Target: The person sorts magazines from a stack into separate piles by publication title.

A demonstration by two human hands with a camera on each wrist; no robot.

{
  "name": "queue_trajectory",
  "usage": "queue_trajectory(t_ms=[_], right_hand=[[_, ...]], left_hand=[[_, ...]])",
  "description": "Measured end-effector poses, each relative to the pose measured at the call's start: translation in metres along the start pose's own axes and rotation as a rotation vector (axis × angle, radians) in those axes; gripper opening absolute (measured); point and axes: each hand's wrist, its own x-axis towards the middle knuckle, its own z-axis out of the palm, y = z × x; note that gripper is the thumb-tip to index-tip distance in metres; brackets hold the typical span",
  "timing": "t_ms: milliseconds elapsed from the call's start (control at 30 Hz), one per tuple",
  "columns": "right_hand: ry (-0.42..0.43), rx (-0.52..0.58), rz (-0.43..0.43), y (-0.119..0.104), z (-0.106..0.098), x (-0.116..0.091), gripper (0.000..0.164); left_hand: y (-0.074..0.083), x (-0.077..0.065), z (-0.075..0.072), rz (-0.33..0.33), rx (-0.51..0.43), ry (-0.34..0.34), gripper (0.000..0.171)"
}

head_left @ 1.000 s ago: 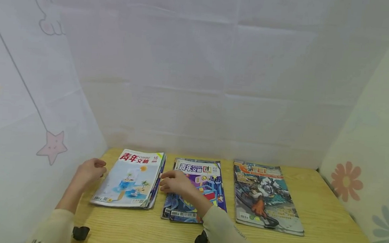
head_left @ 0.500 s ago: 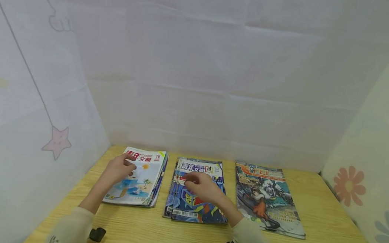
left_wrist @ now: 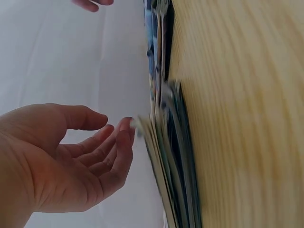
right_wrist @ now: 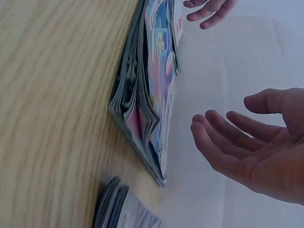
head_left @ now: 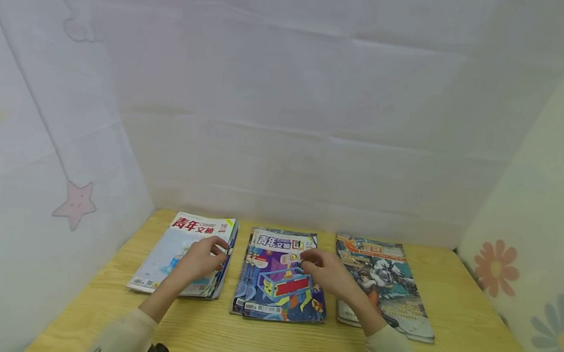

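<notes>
Three piles of magazines lie in a row on a wooden table. My left hand (head_left: 201, 258) is over the right part of the left pile (head_left: 161, 252), whose top cover is white and pale blue with red lettering. In the left wrist view, that hand's fingers are loosely bent with nothing between them, above the page edges (left_wrist: 164, 166). My right hand (head_left: 323, 270) hovers at the right side of the purple-and-blue middle pile (head_left: 275, 288). The right wrist view shows its relaxed fingers (right_wrist: 209, 137) apart from the magazines and holding nothing.
On the right lies a pile with an orange title and a fantasy figure (head_left: 392, 282), partly behind my right forearm. A pale cloth backdrop (head_left: 285, 117) rises behind the table (head_left: 252, 346), with printed side panels at left and right.
Both hands have moved to the right: the left from beside the left pile to over it, the right across the middle pile to its right side. The magazines stay in place.
</notes>
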Motion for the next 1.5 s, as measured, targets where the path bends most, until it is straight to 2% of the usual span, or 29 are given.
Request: queue_trajectory(t_ms=[233,367,467,633,767,1067,1233,1367,1500], right_hand=[[0.096,0.063,0.181,0.01,-0.008,0.0,0.031],[0.139,0.039,0.218,0.018,-0.01,-0.002,0.032],[0.132,0.028,0.234,0.022,-0.012,-0.003,0.036],[0.064,0.127,0.287,0.026,-0.012,-0.006,0.044],[0.039,0.195,0.319,0.029,-0.011,-0.007,0.044],[0.03,0.159,0.343,0.036,-0.012,-0.004,0.046],[0.029,0.14,0.319,0.042,-0.012,-0.004,0.047],[0.037,0.117,0.305,0.045,-0.011,-0.005,0.047],[0.033,0.131,0.3,0.049,-0.011,-0.006,0.049]], left_hand=[[0.025,0.003,0.029,0.025,-0.037,-0.02,0.024],[0.029,0.011,0.042,0.032,0.006,-0.029,0.025],[0.029,0.014,0.049,0.034,0.008,-0.027,0.025],[0.025,0.012,0.054,-0.013,-0.032,-0.036,0.027],[0.024,0.01,0.054,-0.038,-0.031,-0.048,0.029],[0.028,0.012,0.054,-0.048,-0.024,-0.064,0.03],[0.027,0.017,0.057,-0.118,-0.092,-0.07,0.032],[0.024,0.021,0.06,-0.195,-0.207,-0.059,0.037],[0.021,0.023,0.063,-0.229,-0.339,-0.071,0.042]])
